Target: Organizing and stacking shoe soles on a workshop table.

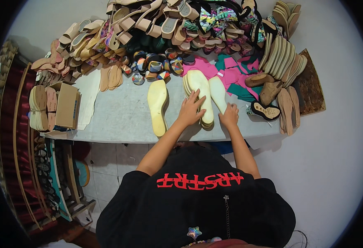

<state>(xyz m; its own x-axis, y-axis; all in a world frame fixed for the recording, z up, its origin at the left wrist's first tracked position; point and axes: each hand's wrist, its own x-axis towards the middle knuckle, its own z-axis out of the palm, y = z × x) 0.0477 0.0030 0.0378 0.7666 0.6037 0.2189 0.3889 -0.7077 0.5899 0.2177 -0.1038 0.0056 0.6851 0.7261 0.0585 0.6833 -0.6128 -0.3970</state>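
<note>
A stack of cream-yellow shoe soles [198, 82] lies on the grey-covered table in front of me. My left hand [191, 109] rests on its left side and top, fingers spread. Right beside the stack is a thin pale greenish-white sole [217, 93]. The narrow lower end of that sole is between the fingers of my right hand [229, 115]; the thumb is partly hidden. Apart from the stack, to its left, a yellow sole [157, 107] lies flat, with another edge showing under it.
Pink fabric pieces [200, 66] and green pieces [241, 93] lie behind the soles. Wooden shoe lasts [270, 91] and a patterned sandal [264, 110] are at the right. Heeled sandals [148, 20] pile up at the back. A cardboard box [67, 105] stands at the left edge.
</note>
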